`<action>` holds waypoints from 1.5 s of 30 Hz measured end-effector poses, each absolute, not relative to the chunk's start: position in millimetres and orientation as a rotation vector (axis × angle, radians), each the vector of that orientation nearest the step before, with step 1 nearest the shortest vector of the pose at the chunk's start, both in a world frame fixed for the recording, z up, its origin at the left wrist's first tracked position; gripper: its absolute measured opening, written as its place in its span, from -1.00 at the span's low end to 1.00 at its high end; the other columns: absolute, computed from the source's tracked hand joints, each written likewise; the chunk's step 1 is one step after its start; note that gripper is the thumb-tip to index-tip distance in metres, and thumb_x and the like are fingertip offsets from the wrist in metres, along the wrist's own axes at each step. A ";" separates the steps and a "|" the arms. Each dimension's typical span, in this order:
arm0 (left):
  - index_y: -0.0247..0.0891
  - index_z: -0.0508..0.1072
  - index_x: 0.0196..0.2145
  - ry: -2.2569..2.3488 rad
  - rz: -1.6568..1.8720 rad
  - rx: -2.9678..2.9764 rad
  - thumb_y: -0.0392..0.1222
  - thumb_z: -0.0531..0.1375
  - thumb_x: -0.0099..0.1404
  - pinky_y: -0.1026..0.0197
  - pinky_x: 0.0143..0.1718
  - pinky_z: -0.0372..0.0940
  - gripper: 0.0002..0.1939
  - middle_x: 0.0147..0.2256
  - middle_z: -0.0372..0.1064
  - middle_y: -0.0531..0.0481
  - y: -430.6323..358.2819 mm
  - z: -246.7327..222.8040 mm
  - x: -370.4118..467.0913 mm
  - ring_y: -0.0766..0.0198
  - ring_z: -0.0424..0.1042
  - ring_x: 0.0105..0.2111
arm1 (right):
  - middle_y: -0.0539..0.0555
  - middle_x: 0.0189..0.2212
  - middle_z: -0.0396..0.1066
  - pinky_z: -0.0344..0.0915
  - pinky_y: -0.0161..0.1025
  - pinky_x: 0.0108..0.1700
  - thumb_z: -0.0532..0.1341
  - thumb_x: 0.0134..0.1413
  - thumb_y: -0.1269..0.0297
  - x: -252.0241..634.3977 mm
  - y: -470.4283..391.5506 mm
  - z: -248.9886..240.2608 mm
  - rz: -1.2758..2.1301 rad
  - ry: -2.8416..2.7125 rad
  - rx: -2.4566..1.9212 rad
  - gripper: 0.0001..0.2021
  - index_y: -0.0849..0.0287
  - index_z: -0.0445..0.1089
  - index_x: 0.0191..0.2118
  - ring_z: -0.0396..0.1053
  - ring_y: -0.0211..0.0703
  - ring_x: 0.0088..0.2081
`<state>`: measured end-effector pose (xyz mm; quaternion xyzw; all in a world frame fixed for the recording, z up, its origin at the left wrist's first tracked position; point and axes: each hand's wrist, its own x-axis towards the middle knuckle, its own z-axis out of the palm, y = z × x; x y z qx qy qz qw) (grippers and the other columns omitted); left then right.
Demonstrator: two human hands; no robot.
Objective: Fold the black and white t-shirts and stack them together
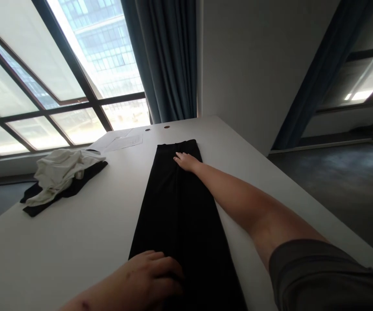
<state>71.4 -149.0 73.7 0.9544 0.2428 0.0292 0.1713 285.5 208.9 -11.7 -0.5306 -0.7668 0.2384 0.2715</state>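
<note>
A pair of black trousers lies lengthwise on the white table, its waistband at the far end and a seam or crease running down the middle. My right hand rests flat on the cloth just below the waistband, fingers extended. Nearer to me, my left hand is over the lower left part of the trousers. Its fingers are curled down against the black cloth, and the fingertips are partly hidden. The lower end of the trousers runs out of view.
To the left, a crumpled white garment lies on top of a black one. Sheets of paper lie at the far left corner, near two round cable holes. Windows and a dark blue curtain stand behind the table. Its right edge drops to a grey floor.
</note>
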 end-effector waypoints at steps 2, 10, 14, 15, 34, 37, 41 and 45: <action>-0.04 0.47 0.02 0.615 0.089 2.704 -0.26 0.24 0.42 0.08 0.05 0.36 -0.75 0.08 0.52 0.04 -149.3 74.7 71.3 0.16 0.51 -0.07 | 0.26 0.43 0.16 -0.11 0.06 0.48 0.07 0.44 -0.10 285.9 205.8 -16.6 0.595 -2.127 -1.435 -0.32 0.25 0.22 0.45 0.02 0.24 0.48; -0.07 0.47 -0.06 0.456 0.205 2.733 -0.13 0.39 0.35 0.13 -0.01 0.34 -0.75 0.06 0.48 0.07 -139.9 47.2 72.6 0.21 0.48 -0.07 | 0.29 0.36 0.29 -0.06 0.02 0.47 0.15 0.37 0.21 287.3 177.9 -3.7 0.321 -2.330 -1.267 -0.51 0.27 0.39 0.31 0.11 0.12 0.43; -0.12 0.42 -0.14 0.555 0.179 2.716 -0.03 0.49 0.20 0.13 -0.07 0.33 -0.60 -0.02 0.44 0.03 -134.9 33.3 58.7 0.20 0.46 -0.16 | 0.26 0.10 0.48 0.20 0.08 0.27 0.18 0.33 0.25 290.0 118.7 5.8 0.062 -2.403 -1.008 -0.72 0.17 0.55 0.03 0.34 0.14 0.18; -0.13 0.40 -0.18 0.553 0.146 2.708 -0.01 0.50 0.19 0.13 -0.09 0.31 -0.59 -0.10 0.45 0.05 -133.4 33.3 54.9 0.21 0.45 -0.20 | 0.23 0.02 0.50 0.25 0.05 0.19 0.19 0.33 0.25 291.2 96.0 8.1 0.038 -2.419 -0.975 -0.77 0.16 0.55 -0.03 0.37 0.11 0.10; -0.13 0.48 -0.11 0.777 0.080 2.834 -0.05 0.40 0.29 0.00 -0.13 0.31 -0.72 -0.11 0.43 -0.03 -213.6 43.0 27.3 0.04 0.42 -0.16 | 0.13 -0.24 0.53 0.33 -0.07 -0.19 0.29 0.34 0.22 292.1 -227.9 17.5 0.124 -2.655 -0.846 -0.69 0.15 0.49 0.13 0.42 -0.04 -0.25; -0.13 0.47 -0.10 0.770 0.201 2.862 -0.15 0.34 0.36 0.05 -0.17 0.29 -0.81 -0.15 0.42 -0.02 -221.7 31.1 22.6 0.09 0.40 -0.22 | 0.13 -0.32 0.50 0.31 -0.10 -0.29 0.16 0.38 0.42 295.4 -236.7 17.3 0.008 -2.612 -0.831 -0.74 0.21 0.51 0.08 0.38 -0.06 -0.33; -0.15 0.47 -0.12 0.739 0.342 2.930 -0.25 0.23 0.43 0.08 -0.25 0.28 -0.92 -0.22 0.42 -0.02 -228.8 22.6 15.8 0.13 0.38 -0.30 | 0.14 -0.36 0.49 0.32 -0.09 -0.34 0.09 0.38 0.47 303.2 -243.7 27.3 -0.040 -2.565 -0.813 -0.73 0.20 0.53 -0.01 0.36 -0.05 -0.37; -0.15 0.48 -0.04 0.757 0.406 2.898 -0.29 0.21 0.43 0.06 -0.22 0.33 -0.82 -0.18 0.44 -0.04 -234.7 26.7 10.0 0.12 0.41 -0.27 | 0.15 -0.32 0.50 0.41 -0.02 -0.20 0.19 0.29 0.42 307.4 -246.1 37.4 0.086 -2.615 -0.813 -0.77 0.14 0.55 -0.04 0.39 -0.01 -0.28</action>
